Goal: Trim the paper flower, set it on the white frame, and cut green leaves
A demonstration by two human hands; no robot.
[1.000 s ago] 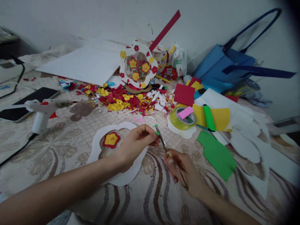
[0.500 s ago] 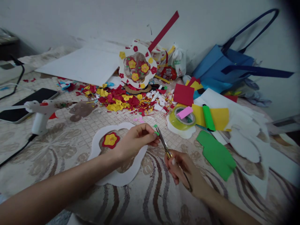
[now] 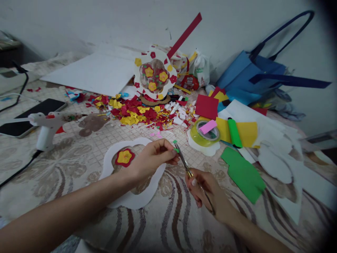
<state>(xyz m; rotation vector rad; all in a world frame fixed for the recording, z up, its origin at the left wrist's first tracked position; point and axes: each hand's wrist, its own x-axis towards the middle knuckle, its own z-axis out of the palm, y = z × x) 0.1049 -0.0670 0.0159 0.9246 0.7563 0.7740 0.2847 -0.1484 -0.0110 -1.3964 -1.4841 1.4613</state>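
- Two bare hands work close together above a patterned tablecloth (image 3: 65, 158), each with its fingers closed on something.
- Left hand (image 3: 158, 153): thumb and fingertips pinch a small green piece (image 3: 176, 150), most of it hidden by the fingers.
- Right hand (image 3: 204, 186): fingers wrapped around the handles of the scissors (image 3: 185, 164), whose narrowly parted blades point away, beside the green piece; whether they touch it, I cannot tell.
- Beneath the left wrist: a white scalloped ring (image 3: 142, 202), with a red-and-yellow flower (image 3: 125, 157) inside its upper left.
- Right of the hands: a green sheet (image 3: 244, 175) and, farther back, a tape roll (image 3: 197, 137) with a pink slip (image 3: 208, 127) on top.
- Far left: a white glue gun (image 3: 44, 133) in front of a dark phone (image 3: 50, 107).
- Beyond: heaped paper scraps (image 3: 131, 112), an upright flower-decorated frame (image 3: 138, 75) and, back right, a blue bag (image 3: 244, 73).
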